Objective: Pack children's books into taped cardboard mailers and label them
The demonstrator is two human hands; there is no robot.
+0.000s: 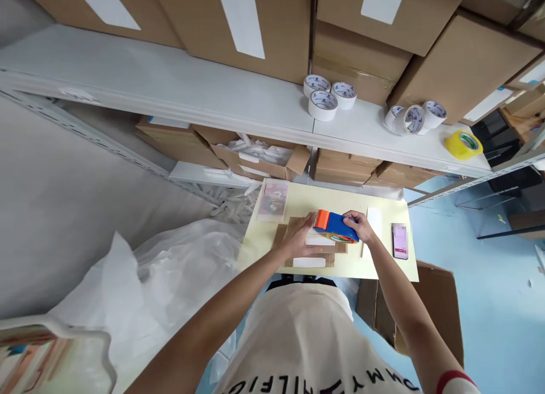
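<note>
While right hand [361,226] has grip around tape dispenser [335,223], long axis crosswise over parcel [326,250], left hand [297,238], grip wide, nearer parcel's left end.

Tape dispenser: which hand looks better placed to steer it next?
Probably the right hand: it grips the blue end of the tape dispenser. The left hand is by the orange end, over the cardboard; whether it touches the dispenser is unclear.

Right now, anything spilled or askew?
Yes: loose white strips lie heaped left of the table, below an open carton, as if spilled. On the shelf, one white tape roll tilts, unlike the flat trio left of it.
</note>
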